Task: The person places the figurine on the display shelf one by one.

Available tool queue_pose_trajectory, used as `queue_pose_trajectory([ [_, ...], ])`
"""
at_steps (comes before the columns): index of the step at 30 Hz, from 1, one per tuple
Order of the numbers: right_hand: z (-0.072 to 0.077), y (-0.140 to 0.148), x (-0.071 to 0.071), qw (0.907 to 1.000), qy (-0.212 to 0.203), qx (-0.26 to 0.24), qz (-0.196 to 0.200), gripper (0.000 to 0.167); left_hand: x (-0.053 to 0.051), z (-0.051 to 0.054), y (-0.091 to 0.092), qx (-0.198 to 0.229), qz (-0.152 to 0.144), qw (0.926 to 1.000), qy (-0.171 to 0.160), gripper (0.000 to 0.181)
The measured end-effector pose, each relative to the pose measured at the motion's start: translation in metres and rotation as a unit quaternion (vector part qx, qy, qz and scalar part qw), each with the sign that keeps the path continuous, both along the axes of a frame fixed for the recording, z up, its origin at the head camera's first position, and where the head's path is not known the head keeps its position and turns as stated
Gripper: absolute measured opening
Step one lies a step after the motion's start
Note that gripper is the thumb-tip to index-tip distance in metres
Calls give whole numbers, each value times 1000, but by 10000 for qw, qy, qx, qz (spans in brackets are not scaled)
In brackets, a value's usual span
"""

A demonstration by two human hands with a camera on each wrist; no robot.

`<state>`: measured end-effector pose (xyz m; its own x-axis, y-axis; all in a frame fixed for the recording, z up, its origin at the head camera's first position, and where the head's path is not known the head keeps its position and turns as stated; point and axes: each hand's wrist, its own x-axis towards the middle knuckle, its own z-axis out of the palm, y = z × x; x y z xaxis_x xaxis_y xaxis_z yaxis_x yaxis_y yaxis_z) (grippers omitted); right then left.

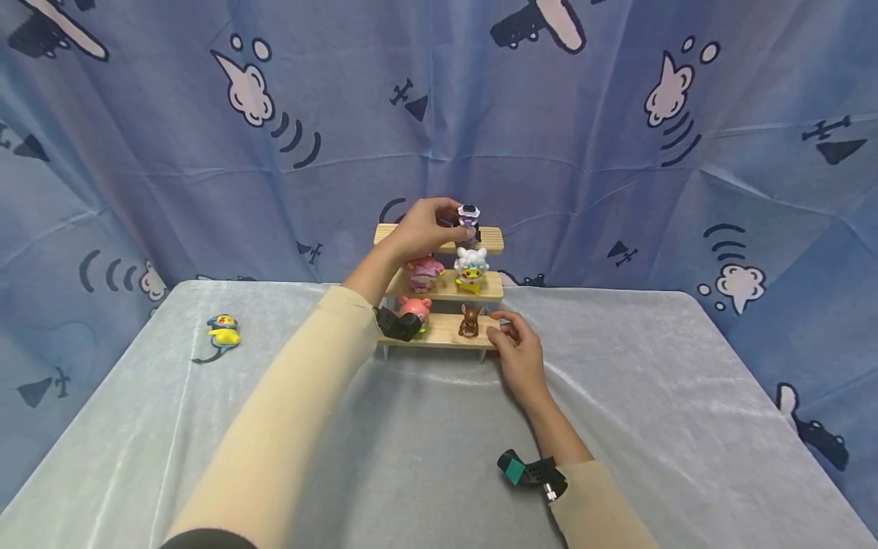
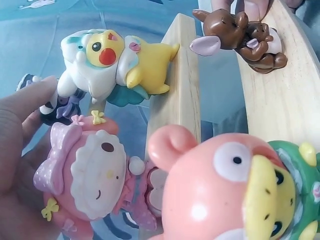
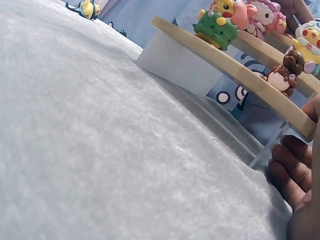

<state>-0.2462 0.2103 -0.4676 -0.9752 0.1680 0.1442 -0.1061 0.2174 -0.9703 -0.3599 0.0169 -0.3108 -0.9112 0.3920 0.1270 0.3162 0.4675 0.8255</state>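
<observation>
My left hand (image 1: 427, 229) pinches a small figurine in black, white and purple (image 1: 469, 217) at the right part of the top step of a three-step wooden display stand (image 1: 442, 336). The right hand (image 1: 523, 357) holds the right end of the lowest step, its other fingers curled below the board in the right wrist view. On the middle step stand a pink bow-wearing figurine (image 2: 97, 175) and a yellow figurine in a white hood (image 1: 471, 268). The bottom step carries a pink-hooded figurine with a green body (image 2: 205, 187) and a brown long-eared figurine (image 1: 469, 321).
A yellow and blue figurine with a dark tail (image 1: 223, 332) lies on the left of the table, which has a pale grey cloth (image 1: 425, 457). A blue patterned curtain (image 1: 384, 99) hangs close behind the stand. Clear supports (image 3: 190, 70) hold up the steps.
</observation>
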Motion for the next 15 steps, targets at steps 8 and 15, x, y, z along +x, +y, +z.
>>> queue_pose_trajectory([
  [8, 0, -1, 1, 10000, 87, 39, 11, 27, 0, -2, -1, 110, -58, 9998, -124, 49],
  [15, -1, -2, 0, 9999, 154, 10, 18, 27, 0, -3, -1, -8, -44, 10000, 46, 45],
])
